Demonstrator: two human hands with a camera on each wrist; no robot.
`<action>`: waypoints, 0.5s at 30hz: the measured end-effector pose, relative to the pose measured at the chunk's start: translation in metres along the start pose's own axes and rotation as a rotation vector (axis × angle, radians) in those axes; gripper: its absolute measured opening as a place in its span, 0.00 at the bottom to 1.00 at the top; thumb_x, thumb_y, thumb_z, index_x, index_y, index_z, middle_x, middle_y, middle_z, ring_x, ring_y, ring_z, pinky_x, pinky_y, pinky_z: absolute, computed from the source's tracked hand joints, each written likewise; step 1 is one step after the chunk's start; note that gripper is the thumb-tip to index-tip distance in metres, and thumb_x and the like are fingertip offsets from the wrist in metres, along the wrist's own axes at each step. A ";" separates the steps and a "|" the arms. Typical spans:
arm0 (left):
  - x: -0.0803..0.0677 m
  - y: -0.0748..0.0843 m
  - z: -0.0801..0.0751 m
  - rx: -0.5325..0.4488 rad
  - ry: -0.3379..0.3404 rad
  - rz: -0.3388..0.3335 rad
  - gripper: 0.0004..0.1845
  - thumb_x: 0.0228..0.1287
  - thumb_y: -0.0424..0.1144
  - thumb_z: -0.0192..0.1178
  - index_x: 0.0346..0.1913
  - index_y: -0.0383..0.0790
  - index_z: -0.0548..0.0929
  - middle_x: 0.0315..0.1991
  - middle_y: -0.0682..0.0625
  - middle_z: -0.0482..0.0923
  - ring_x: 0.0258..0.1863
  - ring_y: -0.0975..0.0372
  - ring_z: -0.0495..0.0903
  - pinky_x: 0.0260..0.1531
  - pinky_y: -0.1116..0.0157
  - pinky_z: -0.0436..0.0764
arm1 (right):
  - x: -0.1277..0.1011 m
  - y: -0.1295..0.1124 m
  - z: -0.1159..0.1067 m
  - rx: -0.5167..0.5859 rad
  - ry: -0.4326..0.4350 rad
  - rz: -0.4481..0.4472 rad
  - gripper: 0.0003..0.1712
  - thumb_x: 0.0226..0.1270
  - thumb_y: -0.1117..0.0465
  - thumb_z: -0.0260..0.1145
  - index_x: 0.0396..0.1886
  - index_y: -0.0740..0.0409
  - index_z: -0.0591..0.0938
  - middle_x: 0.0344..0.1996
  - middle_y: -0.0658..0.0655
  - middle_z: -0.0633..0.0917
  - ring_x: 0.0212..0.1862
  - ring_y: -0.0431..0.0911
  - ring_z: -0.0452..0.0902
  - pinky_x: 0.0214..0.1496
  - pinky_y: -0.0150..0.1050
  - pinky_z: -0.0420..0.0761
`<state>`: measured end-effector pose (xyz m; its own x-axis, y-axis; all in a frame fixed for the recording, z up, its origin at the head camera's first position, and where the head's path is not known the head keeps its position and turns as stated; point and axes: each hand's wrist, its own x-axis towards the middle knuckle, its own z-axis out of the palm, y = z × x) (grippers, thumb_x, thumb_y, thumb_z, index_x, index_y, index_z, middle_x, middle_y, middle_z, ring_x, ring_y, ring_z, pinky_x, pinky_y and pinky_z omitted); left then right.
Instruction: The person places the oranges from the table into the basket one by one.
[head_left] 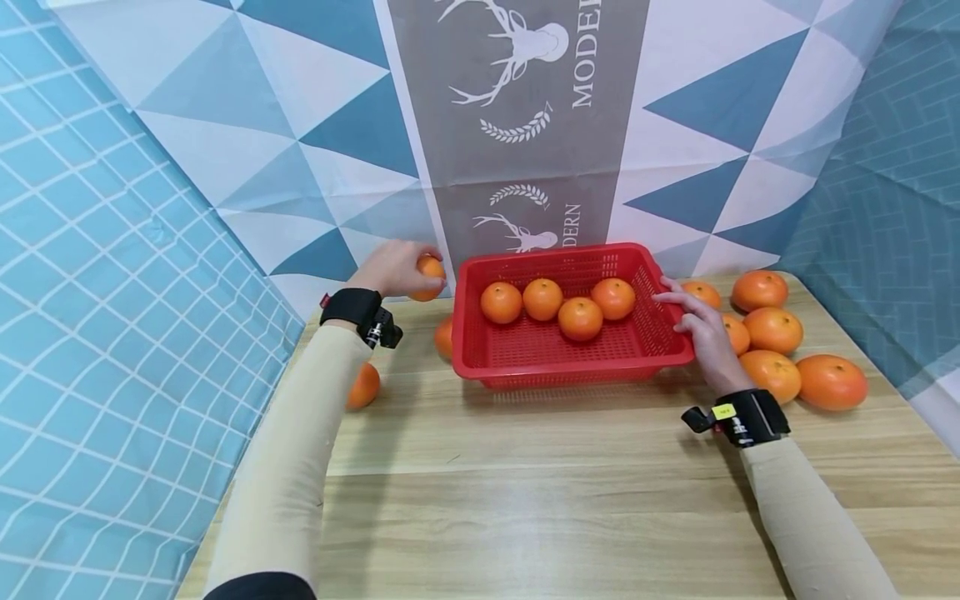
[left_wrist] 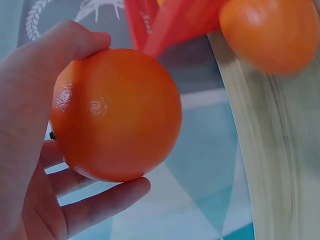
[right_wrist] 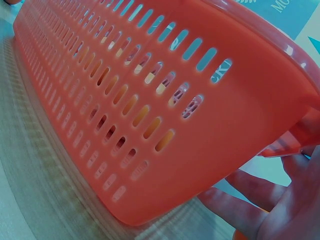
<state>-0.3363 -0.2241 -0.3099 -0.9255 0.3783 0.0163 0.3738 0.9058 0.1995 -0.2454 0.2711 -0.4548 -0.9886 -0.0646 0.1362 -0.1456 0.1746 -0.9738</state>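
The left hand (head_left: 390, 268) is curled round an orange (head_left: 429, 277), thumb over the top and fingers (left_wrist: 107, 202) cupped under it, and holds it off the table just beyond the left rim of the red basket (head_left: 551, 375). In the left wrist view the same orange (left_wrist: 116, 114) fills the palm, with the basket's red edge (left_wrist: 165, 25) just behind it and another orange (left_wrist: 272, 32) blurred close by. That second orange (head_left: 444, 337) lies on the wooden table (head_left: 525, 492), touching or nearly touching the basket's left wall. A third orange (head_left: 363, 386) lies farther left of the basket, beside the left forearm.

The right hand (head_left: 701, 329) rests against the right rim of the basket, its fingers fairly straight and laid along the rim; whether the thumb hooks beneath the rim cannot be told. In the right wrist view the fingers (right_wrist: 240, 205) lie under the slotted side wall (right_wrist: 150, 100) of the basket.

Inside the basket four oranges (head_left: 558, 304) sit in a loose row towards its back wall. To the right of the basket, just behind and beside the right hand, a cluster of oranges (head_left: 772, 329) lies on the table, the largest one (head_left: 831, 382) farthest from the basket. Behind the basket hangs a patterned cloth (head_left: 517, 117) with deer print.
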 end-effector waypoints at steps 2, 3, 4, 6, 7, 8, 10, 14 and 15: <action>0.005 0.006 0.002 -0.003 0.012 0.011 0.27 0.70 0.52 0.68 0.66 0.41 0.86 0.55 0.40 0.89 0.53 0.47 0.84 0.54 0.51 0.88 | 0.000 0.000 0.000 0.003 0.001 0.000 0.36 0.79 0.71 0.43 0.82 0.59 0.76 0.95 0.50 0.55 0.94 0.63 0.44 0.58 0.18 0.84; 0.007 0.010 0.002 -0.010 0.014 0.016 0.27 0.70 0.52 0.69 0.66 0.41 0.86 0.55 0.40 0.89 0.53 0.47 0.84 0.54 0.51 0.88 | 0.001 0.000 0.000 0.004 0.002 -0.002 0.36 0.79 0.71 0.43 0.82 0.59 0.76 0.95 0.50 0.55 0.94 0.63 0.44 0.58 0.18 0.84; 0.009 0.014 0.002 -0.014 0.017 0.024 0.27 0.70 0.52 0.69 0.66 0.42 0.86 0.54 0.40 0.89 0.52 0.47 0.84 0.53 0.51 0.88 | 0.001 0.000 0.000 0.005 0.003 -0.005 0.36 0.79 0.71 0.43 0.82 0.59 0.76 0.95 0.50 0.55 0.93 0.63 0.44 0.58 0.18 0.85; 0.012 0.021 0.002 -0.017 0.020 0.043 0.27 0.70 0.52 0.69 0.66 0.42 0.86 0.54 0.41 0.89 0.52 0.47 0.84 0.52 0.52 0.88 | 0.001 -0.001 0.000 0.006 0.007 -0.010 0.36 0.78 0.71 0.43 0.82 0.59 0.76 0.95 0.51 0.55 0.94 0.63 0.44 0.58 0.18 0.84; 0.014 0.025 0.003 -0.021 0.018 0.048 0.27 0.70 0.52 0.69 0.66 0.42 0.86 0.54 0.41 0.90 0.52 0.48 0.84 0.52 0.52 0.88 | 0.001 -0.001 0.000 0.005 0.007 -0.011 0.36 0.78 0.71 0.43 0.82 0.60 0.76 0.95 0.51 0.55 0.94 0.63 0.44 0.58 0.18 0.84; 0.015 0.029 0.003 -0.025 0.015 0.049 0.27 0.69 0.52 0.69 0.66 0.42 0.85 0.54 0.41 0.89 0.51 0.48 0.84 0.52 0.52 0.88 | 0.001 -0.001 0.000 0.005 0.008 -0.013 0.36 0.78 0.72 0.43 0.82 0.60 0.76 0.95 0.51 0.55 0.94 0.63 0.44 0.58 0.18 0.84; 0.017 0.037 0.005 -0.037 0.010 0.053 0.28 0.70 0.52 0.70 0.67 0.43 0.85 0.54 0.42 0.89 0.52 0.48 0.83 0.52 0.53 0.88 | 0.000 -0.001 0.001 0.005 0.007 -0.014 0.36 0.78 0.72 0.43 0.82 0.60 0.76 0.95 0.51 0.55 0.94 0.63 0.44 0.58 0.18 0.84; 0.022 0.053 0.010 -0.068 -0.002 0.052 0.28 0.70 0.52 0.73 0.67 0.44 0.86 0.55 0.43 0.89 0.53 0.50 0.82 0.52 0.55 0.89 | 0.000 0.000 0.001 0.009 0.002 -0.009 0.36 0.79 0.71 0.43 0.82 0.59 0.76 0.95 0.51 0.55 0.93 0.64 0.45 0.58 0.18 0.85; 0.023 0.057 0.011 -0.074 -0.004 0.053 0.28 0.70 0.52 0.73 0.68 0.44 0.86 0.55 0.43 0.89 0.54 0.50 0.82 0.52 0.55 0.90 | 0.000 0.000 0.001 0.010 0.001 -0.008 0.36 0.79 0.71 0.43 0.82 0.59 0.76 0.95 0.51 0.55 0.93 0.64 0.45 0.58 0.18 0.85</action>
<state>-0.3358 -0.1620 -0.3091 -0.9041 0.4265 0.0251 0.4169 0.8679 0.2703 -0.2450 0.2703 -0.4552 -0.9873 -0.0652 0.1446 -0.1535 0.1645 -0.9744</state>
